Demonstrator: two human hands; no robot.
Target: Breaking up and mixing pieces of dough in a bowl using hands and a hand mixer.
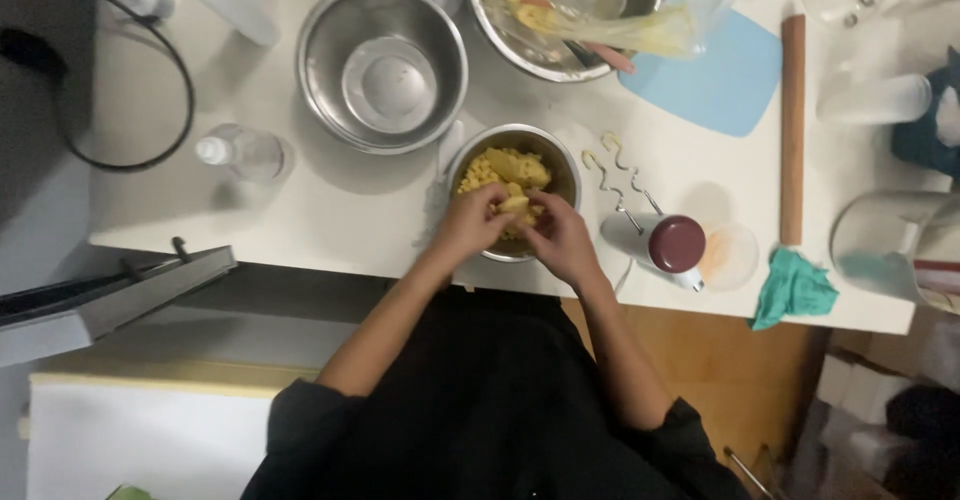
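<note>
Small bowl (515,160) at near table edge (300,230), centre. Both hands over bowl: left hand (470,222), right hand (560,240). Empty bowl (380,60) far-left. Bottle (660,242) just right. Rolling pin (793,130) farther right, cloth (793,290) at its near end.

The small steel bowl (520,150) stands upright at the near edge of the white table (330,210), straight ahead of me at twelve o'clock. It is round and shiny and filled with pale yellow crumbly dough (495,170), heaped in chunks toward its far side. One yellow lump (515,204) sits above the near rim at six o'clock, pinched between my left hand (470,222) and my right hand (562,238).
</note>
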